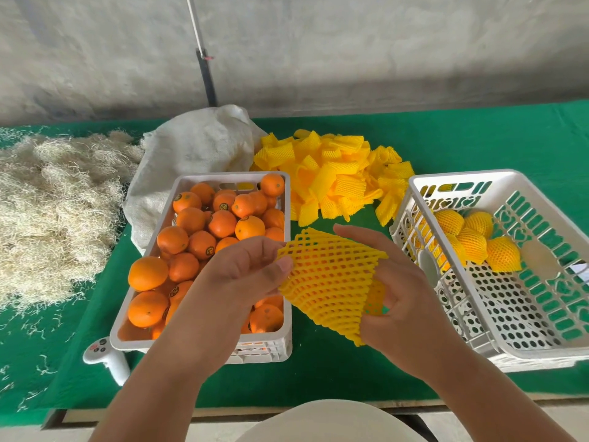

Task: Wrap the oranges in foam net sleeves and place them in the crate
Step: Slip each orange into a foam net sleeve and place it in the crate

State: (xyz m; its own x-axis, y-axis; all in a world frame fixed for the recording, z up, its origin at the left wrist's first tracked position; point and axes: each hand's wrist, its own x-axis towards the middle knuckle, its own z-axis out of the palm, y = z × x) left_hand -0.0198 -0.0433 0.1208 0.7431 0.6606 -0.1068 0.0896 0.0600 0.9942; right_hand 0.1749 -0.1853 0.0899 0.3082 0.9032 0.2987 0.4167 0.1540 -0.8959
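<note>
A yellow foam net sleeve [331,282] is stretched between both hands above the green table. My left hand [236,275] pinches its left edge with thumb and fingers. My right hand [398,295] grips its right side, with fingers inside the sleeve spreading it. No orange is in either hand. A white crate [288,250] on the left holds several bare oranges [204,240]. A white perforated crate [411,199] on the right holds several oranges wrapped in yellow sleeves [475,240].
A heap of loose yellow sleeves [331,173] lies behind the hands. A white sack [197,145] and a pile of pale wood wool [54,202] sit at the left. A white controller [105,355] lies by the orange crate's near corner. A pole [205,68] stands behind.
</note>
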